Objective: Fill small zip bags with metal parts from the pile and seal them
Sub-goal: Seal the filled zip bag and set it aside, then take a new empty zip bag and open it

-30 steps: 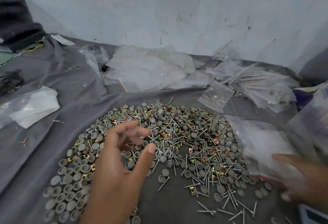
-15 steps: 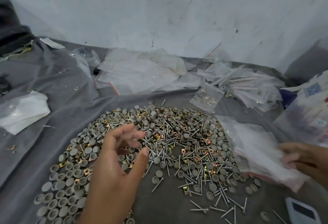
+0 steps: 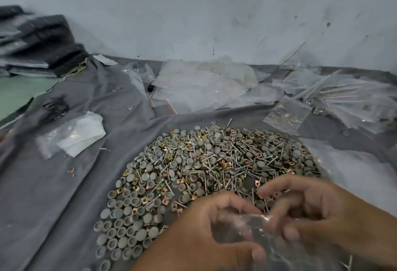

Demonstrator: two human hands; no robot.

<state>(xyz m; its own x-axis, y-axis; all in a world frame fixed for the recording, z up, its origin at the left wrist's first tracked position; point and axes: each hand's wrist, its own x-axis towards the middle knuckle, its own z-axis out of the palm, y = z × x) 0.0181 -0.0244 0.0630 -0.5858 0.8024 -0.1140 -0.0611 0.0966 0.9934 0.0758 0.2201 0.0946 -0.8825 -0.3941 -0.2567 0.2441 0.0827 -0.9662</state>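
Note:
A wide pile of metal parts [image 3: 214,163] lies on a grey cloth [image 3: 64,184]: grey round caps, thin screws and small brass clips. Low in the frame, over the pile's near edge, both my hands hold one small clear zip bag [image 3: 247,227]. My left hand [image 3: 204,234] has its fingers curled round the bag's left side. My right hand [image 3: 318,212] pinches the bag's right edge with thumb and fingers. The bag is blurred and I cannot tell what it holds.
Several empty clear bags [image 3: 199,85] lie at the back by the wall, with filled screw bags [image 3: 352,96] at the right. A flat stack of bags [image 3: 354,163] sits right of the pile. White folded plastic [image 3: 79,135] lies left, dark folded items [image 3: 38,40] far left.
My right hand came in from the bag stack at the right with a small bag. My left hand dropped from over the pile and took hold of that bag. The camera swung right.

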